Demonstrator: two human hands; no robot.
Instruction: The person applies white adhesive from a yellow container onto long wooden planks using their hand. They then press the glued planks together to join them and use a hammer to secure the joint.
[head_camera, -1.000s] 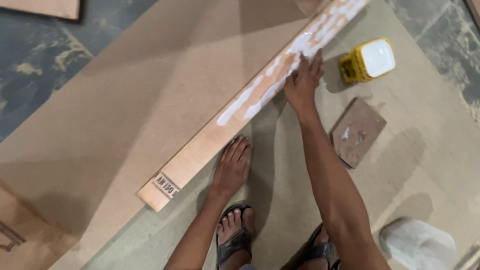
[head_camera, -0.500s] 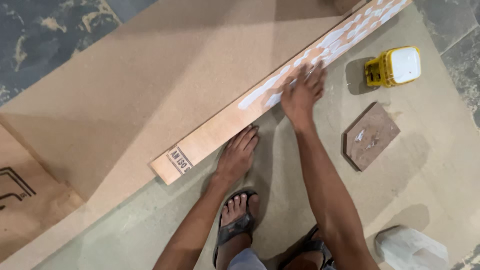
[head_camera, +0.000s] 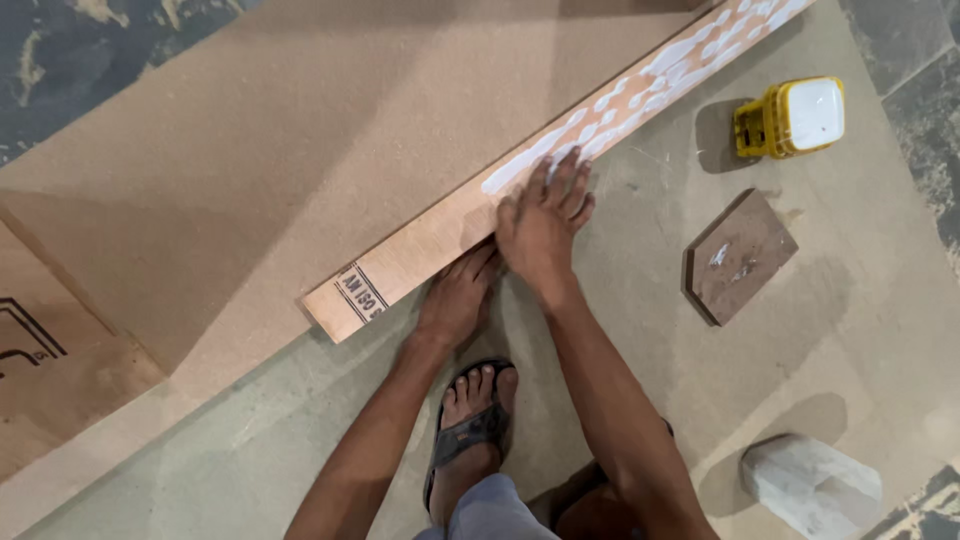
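Compared with half a second back, the right hand (head_camera: 543, 222) has slid down the plywood strip (head_camera: 520, 180) toward its near-left end, so it now sits right next to the left hand (head_camera: 458, 295) instead of well up the board. The left hand hasn't really budged.

The strip is a long, narrow, flat piece of plywood running diagonally from the near left up to the far right corner. Smooth tan face, a black printed stamp at the near end, and blotchy streaks of white glue (head_camera: 640, 95) smeared over the far half. The right hand lies flat on it, fingers spread open and fingertips in the edge of the glue, not gripping anything. The left hand presses its open, straight fingers against the strip's near edge, palm down on the floor sheet.

The strip lies on a big matte brown hardboard sheet (head_camera: 250, 150) with a fine, slightly fuzzy texture. To the right there's a boxy yellow container with a white lid (head_camera: 792, 117), and nearer, a small squarish dark wood block (head_camera: 740, 257) with white smudges on it. A chunky whitish block (head_camera: 810, 485) sits at the near right. A foot in a dark sandal (head_camera: 470, 425) is planted just near of the left hand.
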